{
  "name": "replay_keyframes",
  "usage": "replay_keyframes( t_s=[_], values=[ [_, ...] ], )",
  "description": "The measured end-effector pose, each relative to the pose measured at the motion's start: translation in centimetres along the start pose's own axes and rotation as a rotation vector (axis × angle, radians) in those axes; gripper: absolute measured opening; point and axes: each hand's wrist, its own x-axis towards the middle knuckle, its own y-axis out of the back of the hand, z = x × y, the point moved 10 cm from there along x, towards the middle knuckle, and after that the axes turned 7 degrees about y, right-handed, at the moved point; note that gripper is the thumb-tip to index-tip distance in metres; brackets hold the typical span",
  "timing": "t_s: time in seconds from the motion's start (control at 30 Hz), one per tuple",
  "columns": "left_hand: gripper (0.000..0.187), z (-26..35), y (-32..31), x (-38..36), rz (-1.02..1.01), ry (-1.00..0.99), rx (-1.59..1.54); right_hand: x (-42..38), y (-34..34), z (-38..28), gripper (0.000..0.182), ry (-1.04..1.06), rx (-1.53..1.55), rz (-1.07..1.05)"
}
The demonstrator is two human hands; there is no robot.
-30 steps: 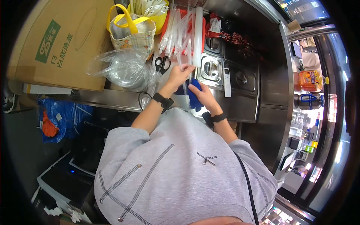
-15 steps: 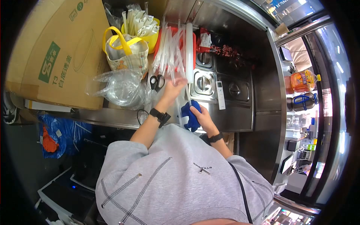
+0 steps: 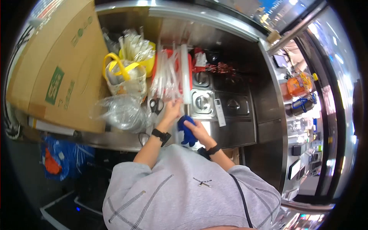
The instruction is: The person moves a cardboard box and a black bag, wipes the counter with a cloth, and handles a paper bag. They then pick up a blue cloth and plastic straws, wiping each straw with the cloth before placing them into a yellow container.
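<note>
- The right hand (image 3: 200,132) wrapped its fingers tightly around a blue cloth (image 3: 186,134), near a steel lid (image 3: 201,103).
- The left hand (image 3: 171,112), fingers bunched, was at clear plastic strips (image 3: 164,76); I couldn't tell its grip.

Blue bundle (image 3: 187,134) in right hand (image 3: 199,132)

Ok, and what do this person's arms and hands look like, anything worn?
The left hand and right hand are ungloved. The left wrist wears a black strap with a chunky dark piece, the right a black band. The sleeves are short and grey; a thin black cable runs along the grey top's right side.
</note>
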Motion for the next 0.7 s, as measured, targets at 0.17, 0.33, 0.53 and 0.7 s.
replay_keyframes(
  t_s=[0.17, 0.33, 0.53, 0.7],
  values=[
    [0.039, 5.2, 0.8, 4.0, 0.094, -0.117, 0.209, -0.7, 0.5, 0.6, 0.030, 0.049, 0.087, 0.016],
    [0.045, 10.8, 0.9, 8.8, 0.107, -0.111, 0.491, -1.7, 2.3, 0.1, 0.027, 0.031, 0.189, 0.097],
    [0.057, 12.6, 3.8, 8.9, 0.324, -0.438, 0.363, -2.2, 4.1, 1.1, 0.027, 0.024, 0.212, 0.155],
    [0.035, 5.6, 1.1, 3.9, -0.035, -0.135, -0.014, -2.3, 5.2, 1.4, 0.028, -0.001, 0.226, 0.249]
  ],
)
